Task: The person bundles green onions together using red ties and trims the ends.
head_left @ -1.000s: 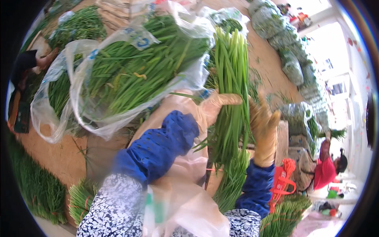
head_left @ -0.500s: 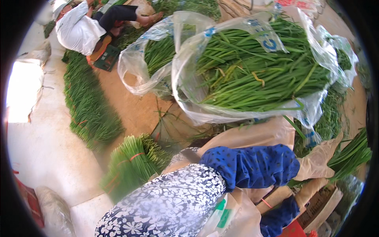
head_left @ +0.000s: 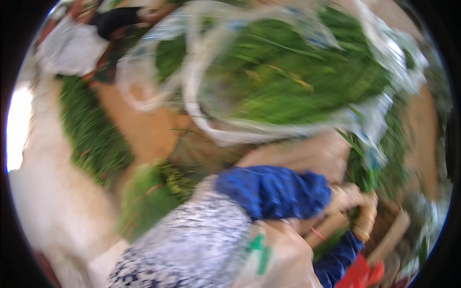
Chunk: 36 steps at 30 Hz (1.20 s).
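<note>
Long green chives fill a large clear plastic bag (head_left: 211, 132) in front of me. My left hand (head_left: 345, 198), below a blue patterned sleeve, reaches to the right and is closed round a bunch of chives (head_left: 369, 178). Beside it, my right hand (head_left: 367, 218) is wrapped round the same bunch from the right. Both hands look covered in thin tan gloves. Leaves stick up above the hands, and motion blur smears the fingers. A banded bundle of chives (head_left: 144, 199) lies at my left.
A long row of chives (head_left: 91, 137) lies on the floor at the left. A person in a white top (head_left: 72, 48) sits at the far left. Near my right hand are a wooden strip (head_left: 391, 235) and a red item (head_left: 361, 272). Loose greens (head_left: 396, 144) lie right of the bag.
My left hand has drawn back from the far right toward my right hand, bringing the chives in. The view has shifted, so the scene sits further left and is blurred.
</note>
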Available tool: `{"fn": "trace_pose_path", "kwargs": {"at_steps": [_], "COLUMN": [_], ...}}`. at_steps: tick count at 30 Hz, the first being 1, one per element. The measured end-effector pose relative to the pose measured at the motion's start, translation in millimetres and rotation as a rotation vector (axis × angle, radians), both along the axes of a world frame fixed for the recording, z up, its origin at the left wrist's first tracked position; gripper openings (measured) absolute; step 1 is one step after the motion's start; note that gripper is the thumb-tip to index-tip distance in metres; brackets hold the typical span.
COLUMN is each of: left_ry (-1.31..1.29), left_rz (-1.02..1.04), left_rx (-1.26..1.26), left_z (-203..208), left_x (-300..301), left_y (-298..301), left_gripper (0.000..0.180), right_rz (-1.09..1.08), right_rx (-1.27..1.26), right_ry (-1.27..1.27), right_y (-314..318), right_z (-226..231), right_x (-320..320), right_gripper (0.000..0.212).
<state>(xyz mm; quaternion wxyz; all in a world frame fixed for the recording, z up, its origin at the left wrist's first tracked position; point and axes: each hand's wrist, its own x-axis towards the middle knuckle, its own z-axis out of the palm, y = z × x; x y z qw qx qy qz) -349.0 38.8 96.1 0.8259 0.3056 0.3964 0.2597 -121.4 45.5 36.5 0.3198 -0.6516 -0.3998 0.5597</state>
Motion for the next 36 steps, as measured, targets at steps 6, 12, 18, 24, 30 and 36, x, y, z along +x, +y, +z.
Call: {"fn": "trace_pose_path", "kwargs": {"at_steps": [6, 12, 18, 24, 30, 36], "left_ry": [-0.291, -0.5, -0.238, 0.082, 0.255, 0.369], "left_rz": [0.21, -0.14, -0.188, -0.392, -0.542, -0.655], "left_rx": [0.113, -0.276, -0.186, -0.01, -0.256, -0.119], "left_z": [-64, -59, 48, 71, 90, 85], "left_x": [47, 56, 18, -77, -162, -193], "left_y": [8, 20, 25, -13, -50, -80], "left_gripper": [0.039, 0.022, 0.02, 0.01, 0.026, 0.04], "right_rz": [0.384, 0.055, -0.425, -0.337, -0.396, -0.294], "right_rx": [0.164, 0.253, 0.329, 0.615, 0.161, 0.079], "right_ry": [-0.889, -0.73, 0.721, 0.364, 1.35, 1.329], "right_y": [-31, -89, -120, -55, 2, 36], "right_z": [53, 82, 75, 43, 19, -19], "right_x": [-72, -110, -79, -69, -64, -57], "right_gripper": [0.023, 0.071, 0.068, 0.057, 0.053, 0.041]}}
